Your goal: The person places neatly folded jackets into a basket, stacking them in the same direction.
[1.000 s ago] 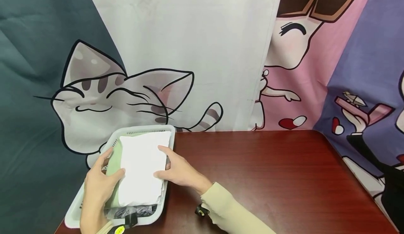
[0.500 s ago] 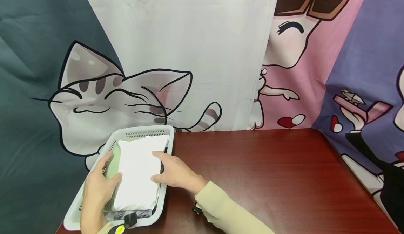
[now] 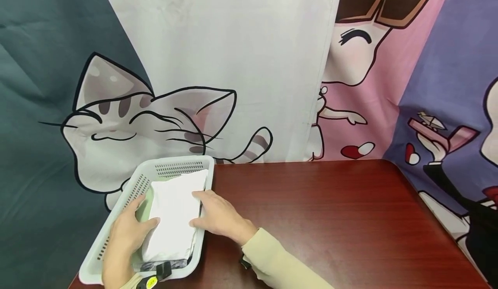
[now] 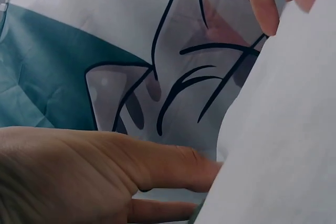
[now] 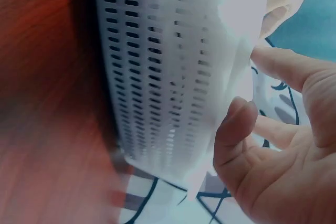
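Note:
A folded white cloth [image 3: 171,219] lies on a green folded cloth [image 3: 145,204] inside a white perforated plastic basket [image 3: 208,168]. Dark grey material in clear wrapping [image 3: 163,264] shows below its near edge. My left hand [image 3: 128,230] holds the pile's left side, thumb against the white cloth; its fingers reach down between pile and basket wall, their tips hidden. On the opposite side my right hand [image 3: 221,217] grips the white cloth's right edge between thumb and fingers. In the right wrist view, the right hand [image 5: 283,156] stands at the cloth's edge above the basket wall.
The basket stands at the left end of a reddish-brown wooden table [image 3: 311,211]. Behind the table hangs a printed curtain [image 3: 253,64] with a cat and cartoon figures, close to the basket's far side.
The white cloth has sunk and shifted toward the near end of the basket, baring more of the far wall. Both hands have come down slightly with it. The view has tilted a little.

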Action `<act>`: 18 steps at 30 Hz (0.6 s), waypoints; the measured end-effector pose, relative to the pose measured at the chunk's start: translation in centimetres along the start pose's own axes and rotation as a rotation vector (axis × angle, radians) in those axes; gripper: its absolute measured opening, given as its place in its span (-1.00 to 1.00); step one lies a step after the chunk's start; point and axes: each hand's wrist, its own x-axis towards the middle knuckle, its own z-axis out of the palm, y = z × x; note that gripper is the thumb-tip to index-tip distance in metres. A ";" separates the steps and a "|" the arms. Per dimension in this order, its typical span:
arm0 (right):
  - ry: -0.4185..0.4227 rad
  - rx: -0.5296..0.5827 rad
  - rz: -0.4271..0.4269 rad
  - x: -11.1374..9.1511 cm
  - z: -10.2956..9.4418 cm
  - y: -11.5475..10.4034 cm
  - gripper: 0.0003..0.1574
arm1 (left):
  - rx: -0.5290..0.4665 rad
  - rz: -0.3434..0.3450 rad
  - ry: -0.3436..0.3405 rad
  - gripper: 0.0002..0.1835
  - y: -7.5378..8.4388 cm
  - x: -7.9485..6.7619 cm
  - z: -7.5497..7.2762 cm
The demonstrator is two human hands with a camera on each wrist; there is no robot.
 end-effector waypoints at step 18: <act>0.254 0.128 0.017 -5.7 -4.5 5.4 -0.21 | -0.106 0.552 0.278 -0.32 9.2 -2.1 6.4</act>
